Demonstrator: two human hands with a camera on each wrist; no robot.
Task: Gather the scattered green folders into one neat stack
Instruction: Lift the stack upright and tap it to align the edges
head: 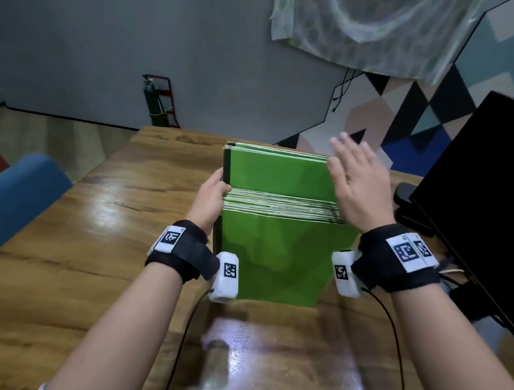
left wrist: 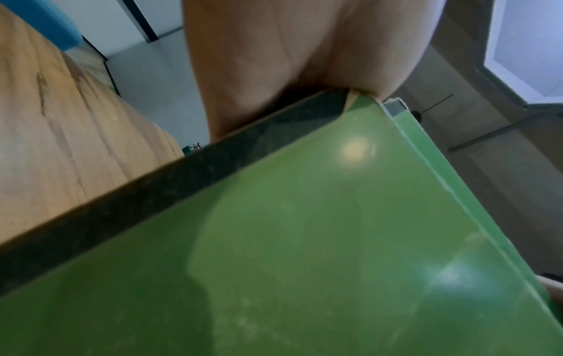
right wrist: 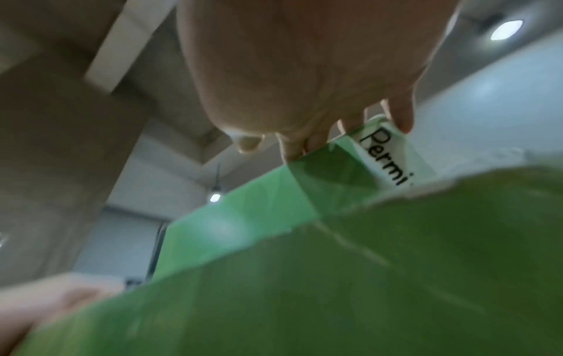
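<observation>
Green folders (head: 277, 248) stand upright on the worktop (head: 71, 245), spines leftward; left hand (head: 210, 197) grips that edge, right hand (head: 357, 189) flat, fingers (head: 341, 153) straight, alongside.

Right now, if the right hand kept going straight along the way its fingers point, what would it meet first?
Probably nothing on the table. The right hand is open at the right edge of the green folders, fingers pointing away and slightly left. Beyond them the way looks free as far as the back wall, though depth is unclear.
</observation>
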